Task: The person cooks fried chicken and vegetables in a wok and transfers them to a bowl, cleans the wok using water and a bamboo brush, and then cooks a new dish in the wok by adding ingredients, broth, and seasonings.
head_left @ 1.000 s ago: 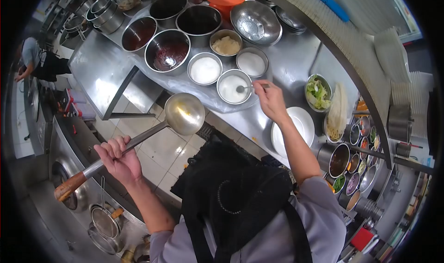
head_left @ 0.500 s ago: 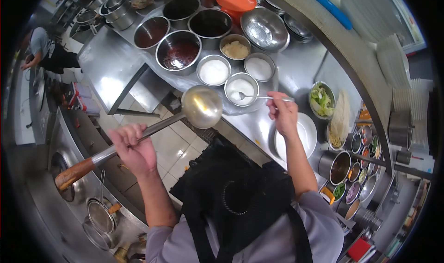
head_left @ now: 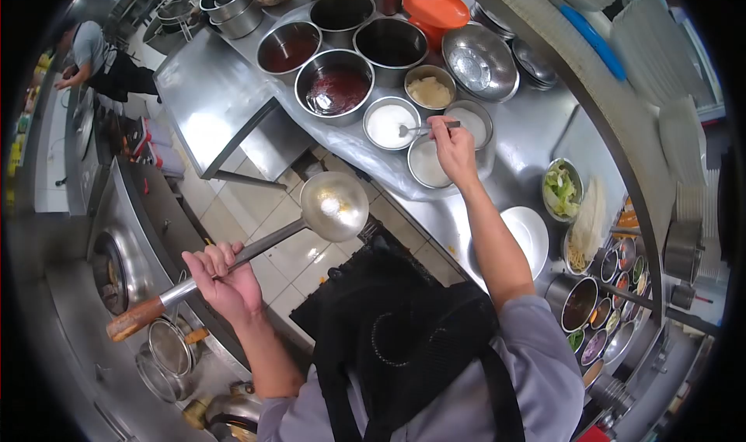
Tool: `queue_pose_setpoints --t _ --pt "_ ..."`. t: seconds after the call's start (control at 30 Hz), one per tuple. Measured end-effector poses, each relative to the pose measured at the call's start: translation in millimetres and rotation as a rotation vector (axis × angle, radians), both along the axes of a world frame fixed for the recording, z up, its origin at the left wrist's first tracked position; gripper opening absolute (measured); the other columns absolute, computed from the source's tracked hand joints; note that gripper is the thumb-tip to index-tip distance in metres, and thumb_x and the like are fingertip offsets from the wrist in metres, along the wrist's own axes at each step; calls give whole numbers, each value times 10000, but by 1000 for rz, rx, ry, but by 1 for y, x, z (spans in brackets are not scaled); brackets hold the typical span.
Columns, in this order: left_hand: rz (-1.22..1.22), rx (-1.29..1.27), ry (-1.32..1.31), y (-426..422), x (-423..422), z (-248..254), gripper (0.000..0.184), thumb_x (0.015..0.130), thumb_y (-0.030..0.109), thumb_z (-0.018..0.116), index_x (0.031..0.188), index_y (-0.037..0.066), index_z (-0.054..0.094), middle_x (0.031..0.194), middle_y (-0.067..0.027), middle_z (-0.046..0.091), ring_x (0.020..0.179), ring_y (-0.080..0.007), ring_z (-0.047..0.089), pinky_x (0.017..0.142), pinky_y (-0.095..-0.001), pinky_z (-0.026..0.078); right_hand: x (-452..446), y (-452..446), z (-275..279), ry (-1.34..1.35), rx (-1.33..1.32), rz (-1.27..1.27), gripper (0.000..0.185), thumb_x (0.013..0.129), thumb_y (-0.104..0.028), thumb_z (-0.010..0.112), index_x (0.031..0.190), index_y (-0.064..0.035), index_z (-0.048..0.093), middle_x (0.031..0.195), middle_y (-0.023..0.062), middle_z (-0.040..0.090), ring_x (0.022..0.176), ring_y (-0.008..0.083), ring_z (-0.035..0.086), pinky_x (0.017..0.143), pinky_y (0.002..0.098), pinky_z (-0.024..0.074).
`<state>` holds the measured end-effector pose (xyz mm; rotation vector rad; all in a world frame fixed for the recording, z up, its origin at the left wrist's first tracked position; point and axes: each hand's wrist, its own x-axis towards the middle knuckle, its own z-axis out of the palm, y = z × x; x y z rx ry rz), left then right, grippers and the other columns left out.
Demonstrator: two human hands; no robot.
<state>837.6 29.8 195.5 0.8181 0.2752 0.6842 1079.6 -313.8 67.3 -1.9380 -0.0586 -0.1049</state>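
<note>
My left hand [head_left: 227,280] is closed round the handle of a large metal ladle [head_left: 351,218]. A small heap of white powder lies in the ladle's bowl, which hangs over the tiled floor. Above the steel counter, my right hand [head_left: 454,148] pinches a small spoon [head_left: 415,129]. The spoon's tip is at the white powder in a round metal container [head_left: 373,137]. Two more containers of white stuff, a nearer one [head_left: 423,166] and one to the right [head_left: 480,120], stand beside it, partly hidden by my right hand.
Behind them stand a container of pale yellow paste [head_left: 430,91] and several pots of dark red liquid [head_left: 336,91]. An orange bowl [head_left: 437,7], a steel bowl [head_left: 482,61], a white bowl [head_left: 527,240] and lettuce [head_left: 561,192] are on the counter. Another person [head_left: 101,61] stands far left.
My right hand has moved the spoon from the nearest white-powder container to the one behind and left. White powder now shows in the ladle. The ladle is lower in view.
</note>
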Motion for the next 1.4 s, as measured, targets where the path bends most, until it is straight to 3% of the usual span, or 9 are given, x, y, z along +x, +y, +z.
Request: queue_pose_setpoints --t 0.13,0.2,0.33,0.5,0.7,0.97,1.17,1.3,1.4 --pt "42 -2 3 4 -3 -6 468 1145 371 458 735 169 354 668 16 337 711 -154 372 818 -364 383 -7 1 -17 80 45 52 368 1080 -291 574 1081 38 737 778 98 714 686 145 648 634 309 511" --pt "54 15 12 4 -1 -5 470 1144 372 461 737 169 343 672 18 326 715 -152 363 818 -360 371 -15 -2 -14 250 331 25 349 1083 -260 574 1155 57 701 814 92 694 647 115 596 560 279 489" --pt "26 -16 -14 5 9 -9 474 1142 379 465 735 169 343 673 21 316 713 -149 358 814 -358 363 -17 -21 -30 325 711 -75 319 1081 -214 581 1231 58 655 915 89 672 651 91 550 515 263 476" --pt "10 -70 -11 0 25 -6 503 1132 400 491 702 176 358 671 24 332 708 -146 371 813 -357 360 -19 -35 -19 323 745 -97 329 1083 -253 597 1258 17 661 900 52 683 666 75 553 536 259 474" --pt "-10 -75 -16 -9 44 -1 509 1122 410 514 693 176 374 670 22 363 709 -152 401 815 -355 369 -14 -34 -24 248 623 -126 333 1073 -239 612 1215 58 664 871 73 686 604 74 536 475 246 461" --pt "0 -91 -13 -19 60 1 489 1119 395 524 713 162 384 670 15 362 713 -157 408 828 -361 382 -13 -47 -21 327 806 -156 313 1069 -220 608 1224 47 655 879 66 673 636 77 533 508 256 467" --pt "-24 -96 -30 -26 77 0 472 1120 385 526 732 152 390 665 11 363 714 -161 403 829 -363 380 -12 -50 -17 341 774 -119 307 1077 -244 609 1233 16 656 897 53 694 675 78 558 552 269 469" --pt "-35 -158 -32 -33 92 -2 473 1132 384 493 729 155 403 675 17 371 731 -162 429 838 -369 411 -17 -45 12 362 889 -54 301 1068 -220 612 1216 38 656 881 61 671 634 78 531 506 254 465" --pt "-79 -172 -68 -46 112 -1 459 1138 364 482 742 144 411 679 12 380 729 -164 424 842 -377 423 -7 -54 9 160 732 -214 306 1073 -231 600 1197 41 665 854 52 661 630 71 533 492 251 443"
